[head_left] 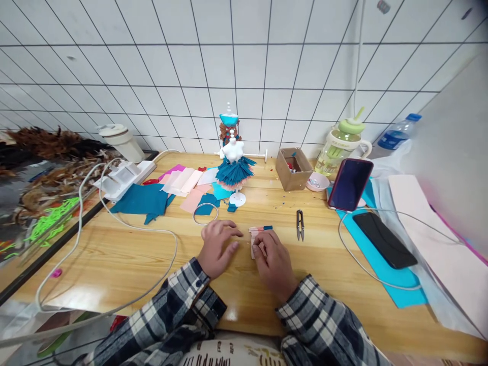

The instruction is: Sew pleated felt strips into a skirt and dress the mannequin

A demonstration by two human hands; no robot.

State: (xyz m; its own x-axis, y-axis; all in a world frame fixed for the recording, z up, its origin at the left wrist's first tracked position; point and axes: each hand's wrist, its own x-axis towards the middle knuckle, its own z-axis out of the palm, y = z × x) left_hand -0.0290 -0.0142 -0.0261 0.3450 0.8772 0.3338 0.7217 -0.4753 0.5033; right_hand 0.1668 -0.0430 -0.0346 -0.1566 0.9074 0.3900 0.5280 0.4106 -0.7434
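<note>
My left hand (219, 249) rests over the table with its fingers apart and nothing between them. To its right, my right hand (275, 262) has thumb and fingertips drawn together over small pale pink fabric strips (253, 250); whatever they pinch is hidden. Just above its knuckles lies a narrow strip with a dark blue end (268, 227). Beyond the hands stands a small white dress form (233, 150) wearing a fringed teal skirt (234, 173). A pair of thread snips (300, 225) lies right of my right hand.
Teal cloth (139, 199), pale pink pieces (183, 182) and a white ring (206, 213) lie at left. A cable (176, 249) loops beside a power strip (124, 180). At right are a cardboard box (293, 175), a propped phone (351, 184), a black phone (385, 240) and a jug (335, 150).
</note>
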